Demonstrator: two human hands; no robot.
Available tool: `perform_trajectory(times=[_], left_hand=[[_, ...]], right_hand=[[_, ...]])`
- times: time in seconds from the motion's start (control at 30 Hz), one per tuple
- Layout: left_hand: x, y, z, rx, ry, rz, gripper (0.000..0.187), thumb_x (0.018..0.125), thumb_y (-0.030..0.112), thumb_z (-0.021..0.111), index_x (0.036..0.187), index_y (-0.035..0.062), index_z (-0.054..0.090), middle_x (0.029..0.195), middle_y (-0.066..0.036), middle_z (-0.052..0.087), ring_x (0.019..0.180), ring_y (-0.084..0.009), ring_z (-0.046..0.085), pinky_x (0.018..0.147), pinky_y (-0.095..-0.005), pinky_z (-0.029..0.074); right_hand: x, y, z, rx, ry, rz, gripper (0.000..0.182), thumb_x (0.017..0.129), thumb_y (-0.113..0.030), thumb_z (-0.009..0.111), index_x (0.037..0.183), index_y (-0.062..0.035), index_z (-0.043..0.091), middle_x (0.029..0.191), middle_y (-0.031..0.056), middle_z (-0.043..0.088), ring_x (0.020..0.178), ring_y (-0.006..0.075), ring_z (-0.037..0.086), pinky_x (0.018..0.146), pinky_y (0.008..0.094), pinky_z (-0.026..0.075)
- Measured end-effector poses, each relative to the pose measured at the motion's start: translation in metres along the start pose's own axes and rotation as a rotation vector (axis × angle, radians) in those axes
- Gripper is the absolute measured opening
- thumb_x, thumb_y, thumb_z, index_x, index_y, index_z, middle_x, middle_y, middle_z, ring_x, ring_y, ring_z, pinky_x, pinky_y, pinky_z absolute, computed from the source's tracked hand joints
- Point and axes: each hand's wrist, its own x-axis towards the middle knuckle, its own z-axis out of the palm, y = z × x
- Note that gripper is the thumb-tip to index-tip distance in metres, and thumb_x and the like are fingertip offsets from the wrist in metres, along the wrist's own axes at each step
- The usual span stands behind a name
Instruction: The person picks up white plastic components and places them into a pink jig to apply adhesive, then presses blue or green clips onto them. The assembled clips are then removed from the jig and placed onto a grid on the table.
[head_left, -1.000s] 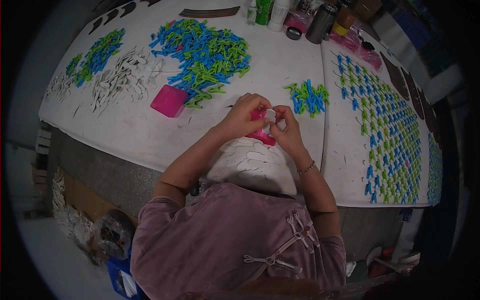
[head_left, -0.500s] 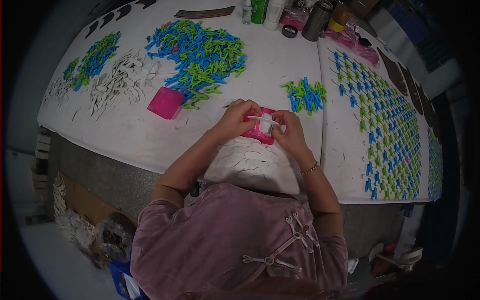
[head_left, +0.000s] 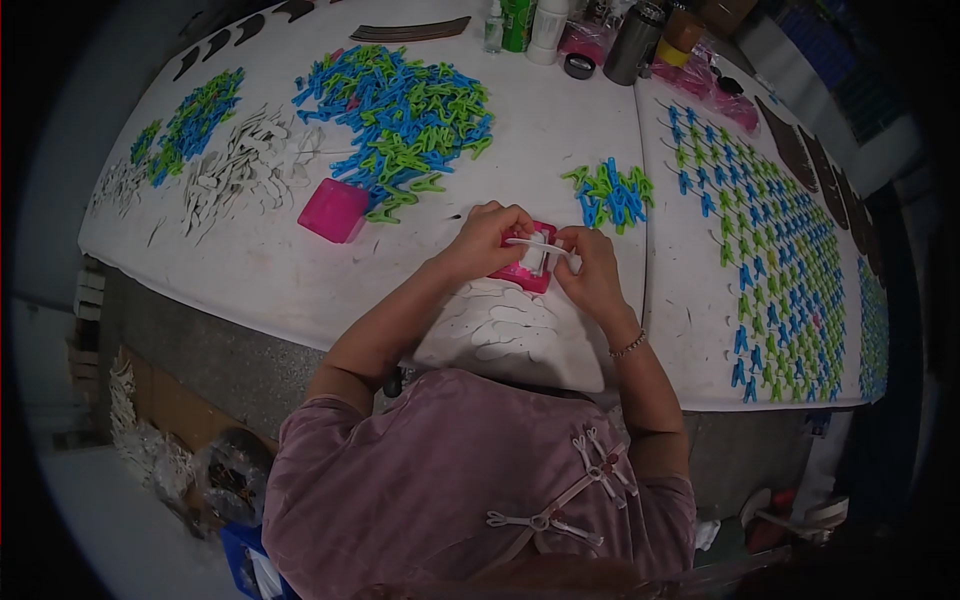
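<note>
Between my two hands a thin white strip point(head_left: 540, 245) is stretched, one end in each. My left hand point(head_left: 486, 240) pinches its left end, fingers curled. Fingers of my right hand point(head_left: 592, 270) close on the right end. Directly under the strip sits a bright pink box point(head_left: 527, 282) with something white in its middle; my hands partly cover it. Closer to my body, flat white pieces point(head_left: 505, 318) lie overlapping on a pale surface at the table edge. What the strip is exactly, I cannot make out.
A pink block-shaped container point(head_left: 333, 211) stands left, beside a big heap of blue and green clips point(head_left: 400, 110). A smaller clip pile point(head_left: 612, 192) lies ahead. Rows of clips point(head_left: 780, 270) cover the right table. Bottles point(head_left: 547, 30) and a dark flask point(head_left: 634, 45) stand at the back.
Both hands, still holding the white strip, have shifted slightly right in view. The strip now slopes down more toward the right hand.
</note>
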Motion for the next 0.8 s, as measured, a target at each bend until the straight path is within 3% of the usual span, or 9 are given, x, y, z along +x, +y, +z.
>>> perform_trajectory(times=[0.23,0.43,0.57,0.63,0.7,0.73,0.8], left_hand=[[0.015,0.008,0.009,-0.019,-0.03,0.027,0.024,0.07,0.013,0.068,0.093,0.012,0.06,0.084,0.001,0.064,0.085,-0.0191,0.055,0.088,-0.0355,0.035],[0.024,0.014,0.021,-0.084,0.017,0.144,0.027,0.068,0.01,0.072,0.092,0.0084,0.059,0.086,-0.003,0.063,0.076,-0.02,0.057,0.074,-0.032,0.045],[0.023,0.009,0.017,-0.439,0.0,-0.034,0.027,0.075,0.007,0.07,0.098,0.0072,0.055,0.081,-0.001,0.057,0.073,-0.0109,0.054,0.069,-0.0251,0.045],[0.016,0.006,0.004,-0.59,-0.011,-0.129,0.026,0.079,0.006,0.068,0.1,0.0073,0.053,0.081,0.001,0.055,0.073,-0.0078,0.053,0.067,-0.0231,0.044],[0.011,0.001,-0.01,-0.93,-0.04,-0.252,0.025,0.082,0.002,0.062,0.103,0.0079,0.051,0.083,0.004,0.051,0.077,-0.0044,0.05,0.071,-0.0217,0.043],[0.009,0.0,-0.014,-0.917,-0.032,-0.251,0.025,0.082,0.002,0.062,0.103,0.0079,0.051,0.083,0.004,0.051,0.077,-0.0044,0.05,0.071,-0.0217,0.043],[0.003,0.002,-0.02,-1.285,0.0,-0.225,0.025,0.082,-0.002,0.059,0.103,0.0086,0.052,0.088,0.002,0.053,0.082,-0.0063,0.052,0.076,-0.0224,0.044]], right_hand=[[0.009,-0.015,-0.027,-0.151,0.017,-0.126,0.033,0.07,0.0,0.063,0.101,-0.0061,0.056,0.088,0.0075,0.055,0.082,0.025,0.052,0.076,0.0361,0.041],[0.014,-0.023,-0.036,-0.117,0.033,-0.14,0.03,0.073,0.001,0.063,0.101,-0.0064,0.055,0.091,0.0076,0.056,0.085,0.0245,0.053,0.077,0.034,0.042],[0.013,-0.007,-0.038,0.18,0.098,0.038,0.029,0.074,-0.005,0.066,0.1,-0.0059,0.056,0.091,0.008,0.057,0.088,0.0265,0.055,0.076,0.0325,0.044],[0.009,0.026,-0.039,0.005,0.071,0.217,0.029,0.077,-0.01,0.067,0.102,-0.0041,0.055,0.093,0.0096,0.06,0.083,0.0277,0.058,0.07,0.0324,0.048],[0.005,0.055,-0.035,-0.133,-0.004,0.308,0.03,0.078,-0.014,0.068,0.103,-0.0041,0.054,0.093,0.0107,0.06,0.08,0.0288,0.06,0.067,0.0349,0.049],[0.006,0.061,-0.031,-0.28,-0.083,0.406,0.032,0.08,-0.019,0.068,0.104,-0.004,0.054,0.094,0.0118,0.061,0.077,0.0298,0.062,0.065,0.0375,0.05],[0.008,0.067,-0.018,-0.377,-0.049,0.398,0.033,0.08,-0.024,0.068,0.103,-0.0044,0.054,0.092,0.0125,0.062,0.076,0.031,0.063,0.063,0.0391,0.05]])
